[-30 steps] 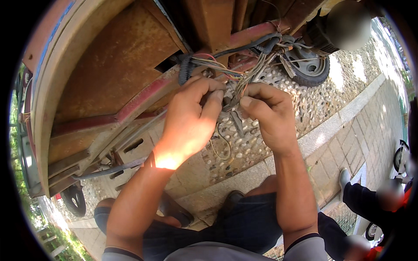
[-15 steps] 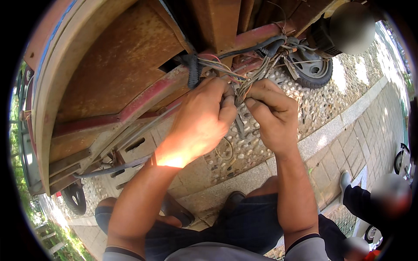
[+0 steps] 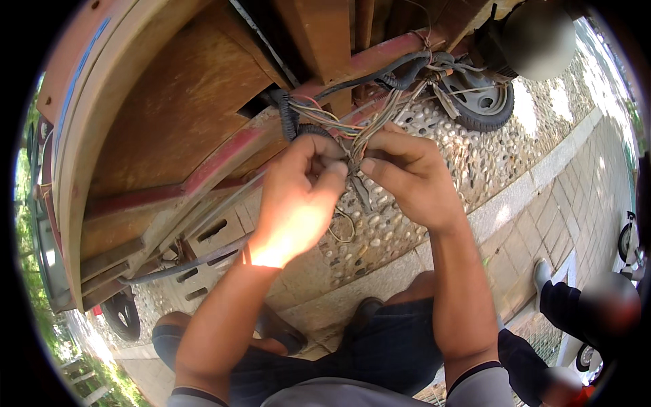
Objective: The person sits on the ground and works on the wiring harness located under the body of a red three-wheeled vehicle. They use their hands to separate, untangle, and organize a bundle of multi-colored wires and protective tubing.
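Observation:
A bundle of thin multicoloured wires (image 3: 377, 127) runs down between my hands from under a rusty metal body. My right hand (image 3: 415, 178) pinches the bundle near its lower end between thumb and fingers. On the other side, my left hand (image 3: 297, 197) is closed, thumb and curled fingertips pressed at the same spot; the fingers partly hide what they grip. A dark grey strip (image 3: 361, 192), which looks like tape, dangles beneath the fingertips. Black corrugated tubing (image 3: 287, 117) lies just above my left hand, with loose coloured wires coming out beside it.
Overhead spans the rusty vehicle body (image 3: 183, 102) with a red frame rail (image 3: 217, 159). A small wheel (image 3: 479, 103) stands at the upper right, near a person with a blurred head (image 3: 539, 41). Pebbled paving (image 3: 502, 163) lies below. Other people are at the lower right.
Both hands and the wires sit a little further left and lower in the picture, and the background has shifted slightly too. The left fingers have changed their curl around the bundle's end.

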Tool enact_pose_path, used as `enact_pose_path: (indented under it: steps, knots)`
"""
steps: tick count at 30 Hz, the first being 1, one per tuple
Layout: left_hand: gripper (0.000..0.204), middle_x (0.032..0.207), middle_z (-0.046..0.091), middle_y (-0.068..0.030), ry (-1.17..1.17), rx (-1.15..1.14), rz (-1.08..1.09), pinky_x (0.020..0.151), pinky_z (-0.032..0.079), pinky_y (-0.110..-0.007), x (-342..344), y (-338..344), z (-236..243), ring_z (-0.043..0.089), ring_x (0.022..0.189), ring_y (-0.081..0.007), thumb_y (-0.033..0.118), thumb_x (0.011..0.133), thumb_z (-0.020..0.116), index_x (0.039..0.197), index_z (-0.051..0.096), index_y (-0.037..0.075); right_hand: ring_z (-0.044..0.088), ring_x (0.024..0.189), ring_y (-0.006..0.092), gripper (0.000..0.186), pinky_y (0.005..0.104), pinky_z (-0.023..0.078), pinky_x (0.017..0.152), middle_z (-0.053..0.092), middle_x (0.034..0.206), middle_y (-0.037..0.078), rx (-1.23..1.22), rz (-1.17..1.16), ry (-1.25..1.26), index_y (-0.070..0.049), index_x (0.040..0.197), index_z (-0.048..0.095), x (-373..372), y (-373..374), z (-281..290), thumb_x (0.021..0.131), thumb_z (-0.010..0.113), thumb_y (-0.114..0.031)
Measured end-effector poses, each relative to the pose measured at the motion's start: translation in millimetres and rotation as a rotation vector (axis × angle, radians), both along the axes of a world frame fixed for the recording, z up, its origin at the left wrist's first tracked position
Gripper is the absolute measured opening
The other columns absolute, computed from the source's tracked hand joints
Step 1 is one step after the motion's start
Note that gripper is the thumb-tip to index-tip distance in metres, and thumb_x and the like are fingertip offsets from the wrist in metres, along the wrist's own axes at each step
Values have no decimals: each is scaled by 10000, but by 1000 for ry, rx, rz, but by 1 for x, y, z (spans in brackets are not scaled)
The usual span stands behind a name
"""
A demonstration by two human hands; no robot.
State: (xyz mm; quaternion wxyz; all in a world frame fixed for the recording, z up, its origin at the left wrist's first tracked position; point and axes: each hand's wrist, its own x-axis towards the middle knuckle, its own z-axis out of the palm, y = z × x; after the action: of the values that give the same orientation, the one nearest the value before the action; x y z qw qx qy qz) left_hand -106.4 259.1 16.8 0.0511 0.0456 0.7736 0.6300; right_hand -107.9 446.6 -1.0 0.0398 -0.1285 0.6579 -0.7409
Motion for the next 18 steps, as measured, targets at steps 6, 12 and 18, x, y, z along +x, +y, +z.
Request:
enact_pose_path:
  steps: [6, 12, 18]
  knots:
    - [143, 898, 469, -16, 209, -274, -80, 628, 388, -258, 8, 6, -2, 448, 711, -82, -1, 829, 756, 876, 628, -42, 564, 930, 153, 158, 298, 463, 818, 597, 1006, 62, 16, 59, 41, 33, 1043, 711, -9, 5, -7, 900, 645, 47]
    - [121, 912, 540, -42, 91, -252, -149, 668, 413, -278, 7, 4, 5, 496, 747, -110, 24, 864, 732, 928, 671, -58, 596, 926, 218, 94, 339, 484, 836, 612, 997, 94, 101, 84, 25, 33, 992, 680, -6, 8, 0, 901, 654, 28]
    - [161, 896, 544, -96, 15, -163, -177, 691, 434, -325, 2, 1, -2, 536, 760, -182, 57, 860, 727, 897, 646, -77, 601, 929, 397, 109, 441, 492, 846, 611, 972, 217, 425, -35, 236, 34, 992, 612, -1, 3, 6, 909, 615, -36]
